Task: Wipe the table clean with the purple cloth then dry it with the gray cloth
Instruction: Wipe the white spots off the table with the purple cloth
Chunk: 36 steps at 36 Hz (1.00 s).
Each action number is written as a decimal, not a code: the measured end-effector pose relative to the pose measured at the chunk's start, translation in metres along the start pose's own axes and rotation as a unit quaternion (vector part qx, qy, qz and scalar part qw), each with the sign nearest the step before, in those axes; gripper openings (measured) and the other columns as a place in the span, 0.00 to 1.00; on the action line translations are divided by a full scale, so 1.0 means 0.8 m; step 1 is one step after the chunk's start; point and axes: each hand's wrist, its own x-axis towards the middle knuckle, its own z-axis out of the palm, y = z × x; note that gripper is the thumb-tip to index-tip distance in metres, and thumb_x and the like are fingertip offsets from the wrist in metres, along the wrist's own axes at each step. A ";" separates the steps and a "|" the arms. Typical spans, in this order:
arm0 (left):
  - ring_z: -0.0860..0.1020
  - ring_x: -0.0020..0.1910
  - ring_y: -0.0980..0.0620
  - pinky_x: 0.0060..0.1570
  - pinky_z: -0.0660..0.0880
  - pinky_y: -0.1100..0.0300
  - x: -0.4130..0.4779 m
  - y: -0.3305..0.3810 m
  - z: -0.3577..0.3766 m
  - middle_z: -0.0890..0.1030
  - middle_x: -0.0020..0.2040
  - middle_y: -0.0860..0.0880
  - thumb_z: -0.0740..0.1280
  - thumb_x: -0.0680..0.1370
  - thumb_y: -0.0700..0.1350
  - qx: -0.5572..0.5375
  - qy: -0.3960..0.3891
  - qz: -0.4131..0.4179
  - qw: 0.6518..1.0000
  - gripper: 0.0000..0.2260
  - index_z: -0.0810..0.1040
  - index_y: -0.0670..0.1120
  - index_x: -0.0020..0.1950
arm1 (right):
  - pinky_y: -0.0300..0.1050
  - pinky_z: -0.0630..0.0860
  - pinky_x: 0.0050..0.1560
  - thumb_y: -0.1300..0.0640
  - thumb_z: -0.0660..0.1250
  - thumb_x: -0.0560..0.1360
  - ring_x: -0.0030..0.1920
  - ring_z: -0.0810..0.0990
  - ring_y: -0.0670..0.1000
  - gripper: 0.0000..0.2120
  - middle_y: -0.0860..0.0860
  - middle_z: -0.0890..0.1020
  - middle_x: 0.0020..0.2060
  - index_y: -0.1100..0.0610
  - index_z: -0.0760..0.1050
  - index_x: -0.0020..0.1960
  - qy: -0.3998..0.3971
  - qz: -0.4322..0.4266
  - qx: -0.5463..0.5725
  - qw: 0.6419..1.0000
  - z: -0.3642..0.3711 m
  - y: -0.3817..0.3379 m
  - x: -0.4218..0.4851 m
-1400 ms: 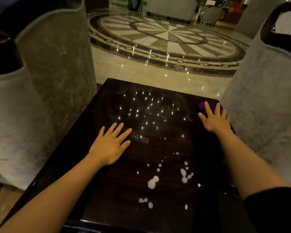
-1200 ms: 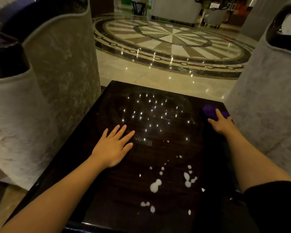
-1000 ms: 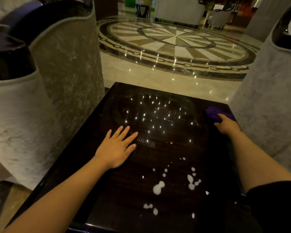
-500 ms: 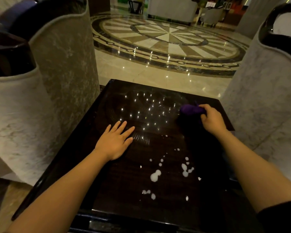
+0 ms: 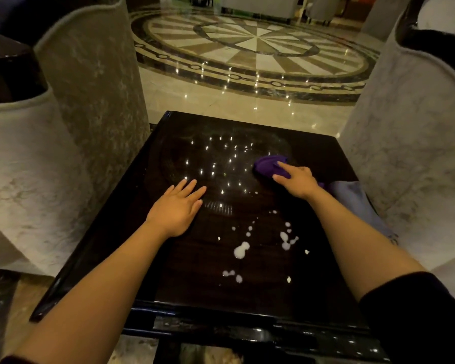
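A dark glossy table fills the lower middle of the head view. White spilled blobs dot its near right part. The purple cloth lies bunched on the table right of centre, and my right hand presses down on its near edge with the fingers on it. The gray cloth hangs over the table's right edge, partly hidden behind my right forearm. My left hand rests flat on the table with fingers spread, holding nothing.
Pale upholstered armchairs stand close on both sides, at left and at right. Beyond the table's far edge is a shiny marble floor with a round inlaid pattern. A dark ledge runs under the table's near edge.
My right hand took the purple cloth at the table's far right corner and brought it left toward the middle. The gray cloth came into view. My left hand stayed flat.
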 end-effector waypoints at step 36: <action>0.50 0.75 0.44 0.73 0.51 0.49 -0.013 0.013 0.002 0.54 0.76 0.43 0.49 0.81 0.47 0.012 0.011 -0.014 1.000 0.21 0.53 0.44 0.74 | 0.42 0.65 0.52 0.52 0.66 0.72 0.49 0.65 0.45 0.17 0.50 0.78 0.54 0.48 0.72 0.60 -0.068 -0.290 0.014 0.955 0.075 -0.077 -0.176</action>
